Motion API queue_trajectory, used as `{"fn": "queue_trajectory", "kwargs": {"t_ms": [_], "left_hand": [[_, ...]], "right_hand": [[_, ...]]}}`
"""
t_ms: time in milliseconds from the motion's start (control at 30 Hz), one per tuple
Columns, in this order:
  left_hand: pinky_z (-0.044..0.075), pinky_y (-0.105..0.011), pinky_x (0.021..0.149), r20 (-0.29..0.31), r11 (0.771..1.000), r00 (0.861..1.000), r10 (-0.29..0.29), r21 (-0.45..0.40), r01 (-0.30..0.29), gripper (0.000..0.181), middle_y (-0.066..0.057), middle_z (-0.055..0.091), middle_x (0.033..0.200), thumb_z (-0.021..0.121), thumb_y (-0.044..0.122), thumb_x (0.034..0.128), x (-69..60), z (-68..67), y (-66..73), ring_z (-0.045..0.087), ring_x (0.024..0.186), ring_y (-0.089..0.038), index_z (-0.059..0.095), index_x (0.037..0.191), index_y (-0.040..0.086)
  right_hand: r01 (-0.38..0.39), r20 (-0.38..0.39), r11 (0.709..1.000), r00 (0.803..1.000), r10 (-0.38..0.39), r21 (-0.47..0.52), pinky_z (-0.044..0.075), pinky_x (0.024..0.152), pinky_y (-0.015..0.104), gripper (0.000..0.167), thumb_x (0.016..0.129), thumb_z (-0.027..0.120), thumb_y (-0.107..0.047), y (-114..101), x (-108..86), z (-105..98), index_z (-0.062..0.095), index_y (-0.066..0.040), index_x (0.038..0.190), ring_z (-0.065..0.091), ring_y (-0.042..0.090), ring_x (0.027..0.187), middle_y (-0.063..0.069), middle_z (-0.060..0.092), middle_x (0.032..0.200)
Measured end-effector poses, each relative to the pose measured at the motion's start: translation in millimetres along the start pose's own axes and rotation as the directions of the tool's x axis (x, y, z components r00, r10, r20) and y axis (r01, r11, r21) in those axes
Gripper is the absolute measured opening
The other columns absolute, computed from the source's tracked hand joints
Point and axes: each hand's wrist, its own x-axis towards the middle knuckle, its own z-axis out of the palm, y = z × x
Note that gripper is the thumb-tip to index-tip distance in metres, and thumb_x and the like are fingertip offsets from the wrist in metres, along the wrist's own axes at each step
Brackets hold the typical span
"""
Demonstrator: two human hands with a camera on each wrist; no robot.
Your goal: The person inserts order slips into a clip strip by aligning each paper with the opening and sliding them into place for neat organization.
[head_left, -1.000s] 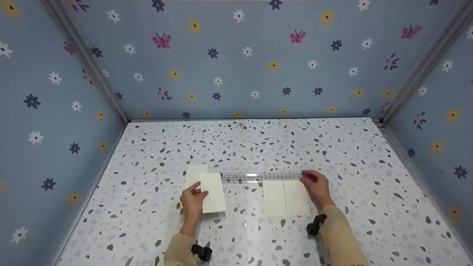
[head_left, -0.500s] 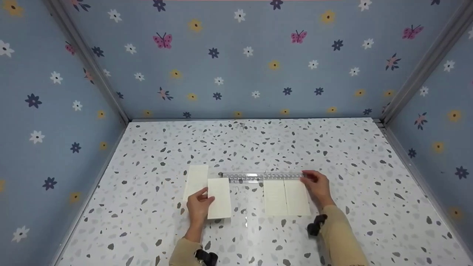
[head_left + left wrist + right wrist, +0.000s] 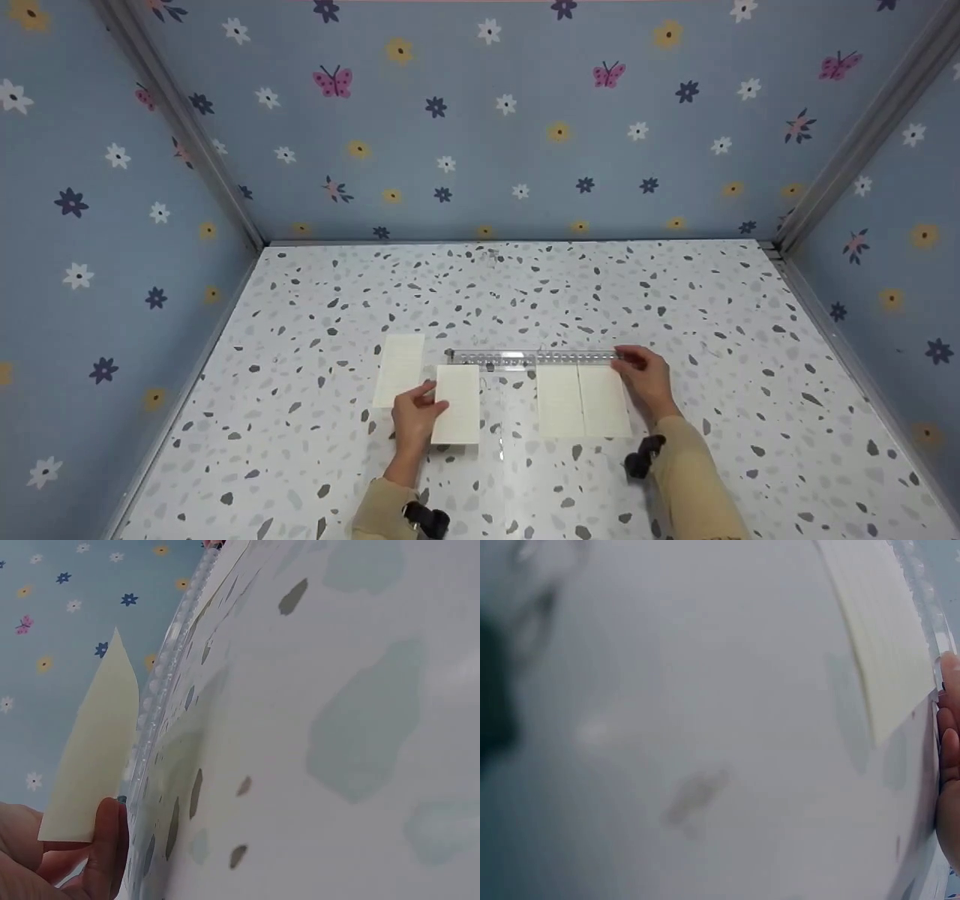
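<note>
A pale yellow paper slip (image 3: 457,405) is pinched at its left edge by my left hand (image 3: 415,422); the left wrist view shows the slip (image 3: 97,750) held between thumb and fingers, off the table. A clear ruler-like strip (image 3: 499,361) lies crosswise, its right end gripped by my right hand (image 3: 648,379). Below the strip's right half, two more slips lie side by side, a left one (image 3: 559,401) and a right one (image 3: 605,401), their top edges at the strip. In the right wrist view my fingers (image 3: 949,690) touch the strip's end beside a slip (image 3: 889,637).
Another pale slip (image 3: 400,367) lies on the speckled table (image 3: 480,300), behind and left of my left hand. Flowered blue panels (image 3: 495,150) stand at the back and both sides. A black wrist camera sits on each sleeve.
My left hand has carried its slip to the right and slightly nearer the front, uncovering more of the slip lying at the left. My right hand and the strip have stayed in place.
</note>
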Motion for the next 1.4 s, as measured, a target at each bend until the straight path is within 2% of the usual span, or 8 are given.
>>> {"fn": "queue_trajectory", "kwargs": {"t_ms": [167,433,700,1400], "left_hand": [[0.049,-0.030,0.067,0.020,1.000,1.000,-0.011,0.017,0.011,0.038,-0.022,0.058,0.105,0.069,-0.008,0.0688,2.2,3.9,0.4,0.059,0.086,-0.027,0.060,0.105,-0.007],[0.048,-0.033,0.066,0.030,0.998,1.000,0.007,0.066,-0.009,0.036,-0.021,0.062,0.093,0.070,-0.005,0.0682,6.8,8.6,0.7,0.059,0.082,-0.027,0.061,0.103,-0.007],[0.048,-0.032,0.064,0.036,0.997,0.999,-0.011,0.071,0.009,0.035,-0.019,0.063,0.086,0.070,-0.006,0.0681,11.3,14.2,3.3,0.059,0.078,-0.024,0.062,0.102,-0.008],[0.047,-0.034,0.067,0.053,0.992,0.998,-0.034,0.124,0.027,0.035,-0.018,0.062,0.087,0.070,-0.002,0.0694,19.8,18.7,10.2,0.058,0.080,-0.025,0.061,0.103,-0.009]], "right_hand": [[-0.002,-0.004,1.000,1.000,0.002,-0.005,0.041,0.075,0.030,0.031,0.079,0.066,-0.014,0,-0.2,0,0.061,-0.005,0.108,0.052,0.019,0.088,0.010,0.059,0.104],[-0.041,-0.007,0.999,0.999,0.041,-0.010,0.040,0.074,0.030,0.030,0.079,0.066,-0.014,0,1.4,1,0.061,-0.007,0.108,0.051,0.018,0.086,0.007,0.059,0.103],[-0.044,-0.004,0.999,0.999,0.044,-0.019,0.041,0.076,0.031,0.030,0.079,0.065,-0.013,1,1.3,1,0.060,-0.008,0.108,0.051,0.019,0.088,0.008,0.059,0.104],[-0.065,0.023,0.998,0.998,0.065,0.002,0.039,0.078,0.032,0.031,0.080,0.064,-0.014,-2,-0.3,0,0.060,-0.009,0.110,0.050,0.020,0.091,0.007,0.057,0.107]]}}
